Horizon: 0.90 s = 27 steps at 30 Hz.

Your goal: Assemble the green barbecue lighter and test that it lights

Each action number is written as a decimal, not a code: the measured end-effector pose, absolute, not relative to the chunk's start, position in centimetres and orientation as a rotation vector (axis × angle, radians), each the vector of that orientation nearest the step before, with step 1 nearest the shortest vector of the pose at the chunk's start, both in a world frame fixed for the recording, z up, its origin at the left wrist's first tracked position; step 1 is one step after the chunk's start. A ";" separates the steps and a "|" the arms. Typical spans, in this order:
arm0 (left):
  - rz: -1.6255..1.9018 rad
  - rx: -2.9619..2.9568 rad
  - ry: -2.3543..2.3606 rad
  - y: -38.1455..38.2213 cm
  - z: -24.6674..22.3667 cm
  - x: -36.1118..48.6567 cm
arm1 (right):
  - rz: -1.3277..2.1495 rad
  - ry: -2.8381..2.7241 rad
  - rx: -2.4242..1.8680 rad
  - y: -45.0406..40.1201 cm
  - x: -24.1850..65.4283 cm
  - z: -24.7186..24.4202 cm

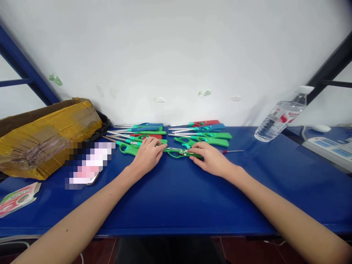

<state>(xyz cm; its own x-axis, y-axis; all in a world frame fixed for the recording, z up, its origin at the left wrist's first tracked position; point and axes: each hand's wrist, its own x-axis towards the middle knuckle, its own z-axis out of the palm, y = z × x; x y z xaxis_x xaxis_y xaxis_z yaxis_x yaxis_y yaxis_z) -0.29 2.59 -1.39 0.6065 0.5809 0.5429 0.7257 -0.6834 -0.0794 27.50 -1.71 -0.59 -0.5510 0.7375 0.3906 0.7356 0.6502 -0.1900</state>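
Note:
Near the middle of the blue table lies an opened green long-necked lighter (177,153), its thin white wire and small inner parts exposed. At its left end, my left hand (148,153) is closed, thumb and fingertips pinched on the lighter's front part. My right hand (211,158) grips the handle end from the right, with curled fingers covering much of it. A screwdriver (235,151) with a thin metal shaft sticks out behind my right hand; most of its handle is hidden. Beside my left hand rests a whole green lighter (128,148).
More lighters lie in two groups: a left group (148,128) and a right group (211,128), red, blue and green. Around them are a taped cardboard box (52,135), a blurred-out phone (93,163), torn packaging (20,198), a tilted water bottle (280,117) and a power strip (330,148).

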 end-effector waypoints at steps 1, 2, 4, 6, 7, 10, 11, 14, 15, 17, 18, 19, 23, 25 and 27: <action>-0.718 -2.541 -1.065 2.6 -1.4 -0.3 | 0.006 -2.434 -1.162 -1.7 27.5 -0.6; -0.730 -2.540 -1.066 2.6 -1.5 -0.2 | 0.009 -2.436 -1.165 -1.7 27.5 -0.6; -0.758 -2.538 -1.065 2.6 -1.6 -0.2 | 0.014 -2.437 -1.165 -1.8 27.4 -0.5; -0.788 -2.534 -1.065 2.6 -1.6 -0.2 | 0.010 -2.437 -1.168 -1.8 27.4 -0.5; -0.803 -2.532 -1.066 2.6 -1.6 -0.2 | 0.003 -2.434 -1.173 -1.8 27.4 -0.5; -0.825 -2.530 -1.072 2.6 -1.5 -0.1 | -0.015 -2.420 -1.186 -1.8 27.3 -0.4; -0.829 -2.529 -1.070 2.5 -1.5 -0.1 | -0.014 -2.420 -1.187 -1.9 27.3 -0.4; -0.850 -2.526 -1.055 2.5 -1.4 0.0 | 0.001 -2.429 -1.186 -1.9 27.3 -0.4; -0.862 -2.523 -1.048 2.4 -1.4 0.0 | 0.006 -2.428 -1.185 -1.9 27.3 -0.4; -0.877 -2.519 -1.028 2.4 -1.3 0.0 | 0.009 -2.420 -1.184 -1.9 27.3 -0.4; -0.879 -2.519 -1.013 2.4 -1.3 0.0 | 0.008 -2.417 -1.186 -1.9 27.3 -0.3; -0.880 -2.521 -0.996 2.4 -1.3 0.0 | 0.007 -2.416 -1.189 -1.9 27.3 -0.3; -0.883 -2.534 -0.954 2.4 -1.3 -0.1 | 0.005 -2.406 -1.197 -1.9 27.3 -0.3; -0.887 -2.542 -0.947 2.5 -1.4 -0.1 | 0.006 -2.390 -1.191 -1.8 27.3 -0.4; -0.890 -2.552 -0.947 2.5 -1.4 0.0 | 0.005 -2.380 -1.180 -1.7 27.1 -0.5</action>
